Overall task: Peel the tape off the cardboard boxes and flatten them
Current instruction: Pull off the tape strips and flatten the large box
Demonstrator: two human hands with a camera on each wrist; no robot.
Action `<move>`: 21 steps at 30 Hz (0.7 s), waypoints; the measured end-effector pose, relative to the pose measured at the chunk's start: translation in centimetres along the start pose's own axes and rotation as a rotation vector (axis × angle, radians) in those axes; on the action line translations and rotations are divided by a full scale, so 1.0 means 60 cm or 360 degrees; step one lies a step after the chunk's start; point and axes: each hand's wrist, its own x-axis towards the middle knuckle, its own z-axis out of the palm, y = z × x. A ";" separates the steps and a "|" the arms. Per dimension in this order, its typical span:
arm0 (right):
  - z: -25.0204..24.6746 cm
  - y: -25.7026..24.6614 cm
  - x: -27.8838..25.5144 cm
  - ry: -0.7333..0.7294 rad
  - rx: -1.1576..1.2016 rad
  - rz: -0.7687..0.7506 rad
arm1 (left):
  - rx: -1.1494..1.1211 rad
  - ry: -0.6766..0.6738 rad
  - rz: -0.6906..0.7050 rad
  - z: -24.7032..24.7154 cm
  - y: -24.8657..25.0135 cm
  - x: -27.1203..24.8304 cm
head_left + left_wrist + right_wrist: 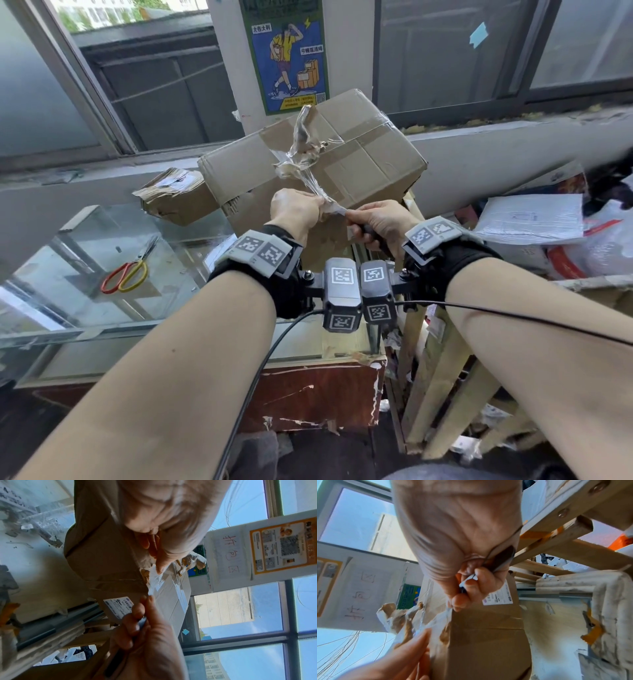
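My left hand [296, 209] pinches the peeled tape [305, 150] at frame centre; my right hand [380, 219] pinches its end while gripping a dark handle [371, 234]. The tape rises to the box [342, 154] just above. Scissors [128, 270] lie left.

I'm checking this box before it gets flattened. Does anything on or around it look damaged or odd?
Yes. The big brown cardboard box sits tilted, and its clear tape, half peeled, stands crumpled with torn brown paper stuck to it. The left hand pinches the tape; the right hand grips a dark-handled tool. A smaller crushed box lies beside.
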 end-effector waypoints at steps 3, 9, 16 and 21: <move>-0.013 0.004 -0.004 -0.0043 0.0031 0.0011 | 0.0013 -0.0045 -0.0017 -0.005 0.004 0.000; 0.003 -0.001 -0.016 -0.0102 -0.0180 0.0031 | -0.0098 -0.0259 -0.0129 -0.012 0.017 -0.012; 0.010 -0.009 -0.026 -0.0104 -0.0169 0.0201 | -0.0302 -0.0390 -0.0314 -0.015 0.044 -0.035; -0.008 -0.007 -0.023 -0.0145 -0.0157 0.0255 | -0.0320 -0.0412 -0.0102 0.001 0.021 -0.028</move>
